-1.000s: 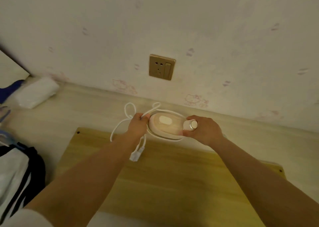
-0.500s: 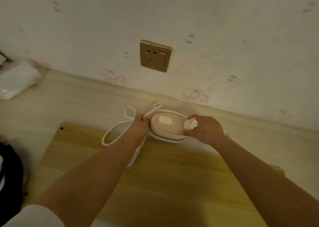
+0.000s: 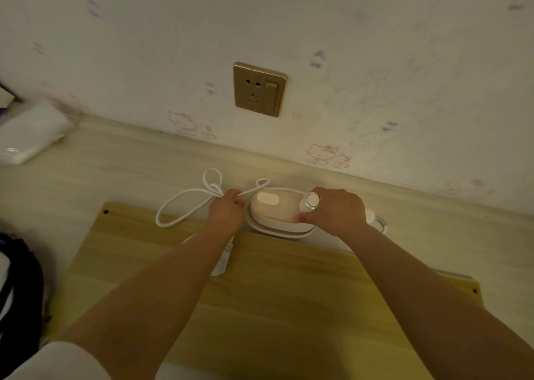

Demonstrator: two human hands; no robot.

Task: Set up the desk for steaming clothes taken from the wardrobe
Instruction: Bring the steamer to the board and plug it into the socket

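Unwinding the cord appears to be the step in hand, head view, sole view on record. Item one: steamer (image 3: 276, 210), small, pale pink, lying at the far edge of the wooden board (image 3: 260, 307) on the desk (image 3: 115, 165), just below the wall. Item two: right hand (image 3: 336, 212), arm reaching forward across the board, fingers curled round the steamer's handle end, thumb pressed against its side, a firm hold. Item three: left hand (image 3: 228, 210), arm likewise extended, fingers pinched shut on the white cord (image 3: 185, 206) just beside the steamer's nose; loose loops lie to the left. Item four: plug (image 3: 221, 265), partly hidden under the left forearm, resting on the board. Item five: wall socket (image 3: 259, 89), directly above, unoccupied. Judged next: free the remaining loops, take up the plug and carry it to the socket, keeping the steamer steadied.
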